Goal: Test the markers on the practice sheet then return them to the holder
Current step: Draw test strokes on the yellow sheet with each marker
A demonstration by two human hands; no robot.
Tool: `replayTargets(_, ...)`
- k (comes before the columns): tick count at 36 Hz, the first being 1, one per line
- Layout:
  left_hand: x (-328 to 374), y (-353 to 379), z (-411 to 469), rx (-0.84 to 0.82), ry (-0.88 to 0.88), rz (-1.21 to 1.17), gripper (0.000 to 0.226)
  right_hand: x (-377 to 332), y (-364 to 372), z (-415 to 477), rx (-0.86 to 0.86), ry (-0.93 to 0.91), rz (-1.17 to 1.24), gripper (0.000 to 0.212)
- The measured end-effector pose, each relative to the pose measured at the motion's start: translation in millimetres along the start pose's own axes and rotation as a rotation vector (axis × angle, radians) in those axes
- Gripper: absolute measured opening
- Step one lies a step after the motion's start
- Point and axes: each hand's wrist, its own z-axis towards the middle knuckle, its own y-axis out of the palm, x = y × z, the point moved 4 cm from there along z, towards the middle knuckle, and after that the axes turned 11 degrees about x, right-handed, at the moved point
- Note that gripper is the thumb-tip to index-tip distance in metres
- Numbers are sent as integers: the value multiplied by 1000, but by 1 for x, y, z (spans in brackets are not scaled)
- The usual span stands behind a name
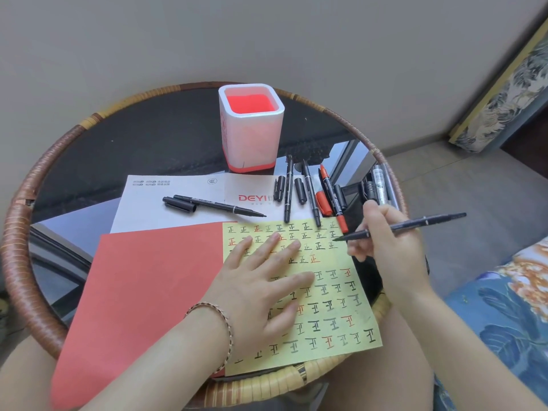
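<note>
- Head view: the practice sheet (332,345), yellow and covered in rows of black and red characters, lies at the near edge of the round dark tabletop (148,137), which has a wicker rim.
- The left grip (261,286) lies flat on the middle of the sheet, fingers straight and spread wide, holding nothing. A bracelet (225,330) sits on that wrist.
- The right grip (391,247) is at the sheet's upper right corner, its fingers pinched round an uncapped black marker (415,224).
- That marker's tip points at the sheet's top right edge. I cannot tell whether it touches the paper.
- The holder (252,137), a white square cup with a red inside and red base, stands upright well beyond the sheet's far edge.
- Just beyond that far edge lie two uncapped black pens (288,191) and a red marker (332,200), their tips reaching onto or near the sheet and loose caps (300,191) between them.
- Farther right of those, by the rim, lie some grey pens (379,185).
- Left of the sheet, and partly under it, lies a red paper (148,292).
- Beyond the red paper is a white printed sheet (142,209) carrying another uncapped pen (213,204) with its cap beside it.
</note>
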Motion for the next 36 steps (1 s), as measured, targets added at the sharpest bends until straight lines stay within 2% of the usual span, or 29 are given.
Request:
replayTargets(5,5,-2,4,15,-9,3,34,4,5,-12,-48,-13,-40,29)
replayTargets(8,10,-2,8,24,-24,11,32,8,5,-12,26,-27,-86,24)
replayTargets(12,15,2,12,49,-21,-8,29,11,5,-9,127,-50,-148,37)
replayTargets(18,14,8,12,33,-44,-51,41,18,7,-9,179,-89,-251,36)
replayTargets(22,15,9,13,12,-20,-117,43,21,7,-10,176,-58,-295,31)
replayTargets(36,16,8,15,-28,-21,-100,44,14,10,-13,154,-86,-334,29)
